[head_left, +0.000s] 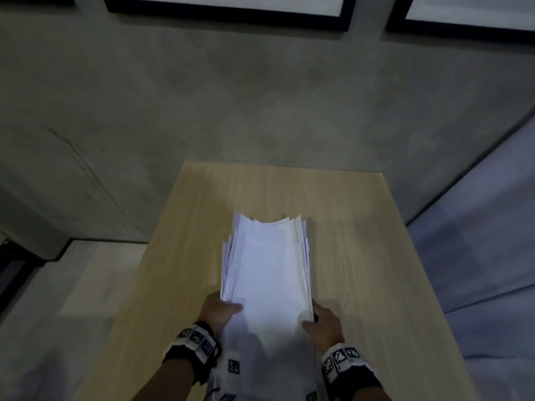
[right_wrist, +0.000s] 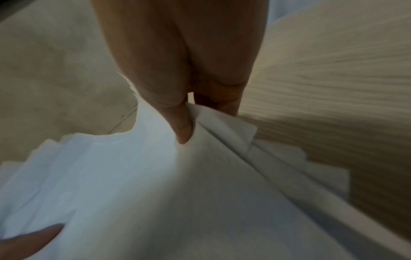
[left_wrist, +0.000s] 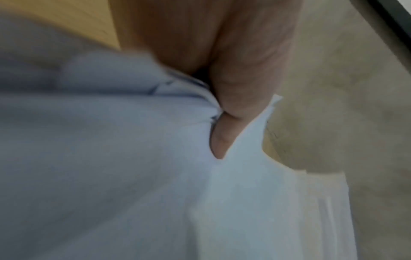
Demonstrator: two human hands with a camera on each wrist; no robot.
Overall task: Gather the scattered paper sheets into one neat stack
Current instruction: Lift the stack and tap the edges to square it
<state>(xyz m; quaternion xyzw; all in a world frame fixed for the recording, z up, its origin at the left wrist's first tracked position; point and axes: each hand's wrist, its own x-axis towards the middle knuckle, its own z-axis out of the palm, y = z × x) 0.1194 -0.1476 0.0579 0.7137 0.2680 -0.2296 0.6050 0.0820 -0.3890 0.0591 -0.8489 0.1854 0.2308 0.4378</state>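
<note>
A bundle of white paper sheets (head_left: 267, 273) is held above the light wooden table (head_left: 362, 256), its far end bowed into a trough with uneven edges. My left hand (head_left: 223, 309) grips the bundle's left side near its lower end, thumb on top. My right hand (head_left: 318, 321) grips the right side the same way. In the left wrist view the thumb (left_wrist: 231, 109) presses into the sheets (left_wrist: 133, 158). In the right wrist view the thumb (right_wrist: 177, 112) lies on the top sheet (right_wrist: 155, 193), with fingers under the stepped right edges.
The table stands against a grey concrete wall (head_left: 260, 96) with dark picture frames (head_left: 231, 10) high up. Pale floor (head_left: 86, 285) lies to the left of the table and a bluish surface (head_left: 477, 256) to the right.
</note>
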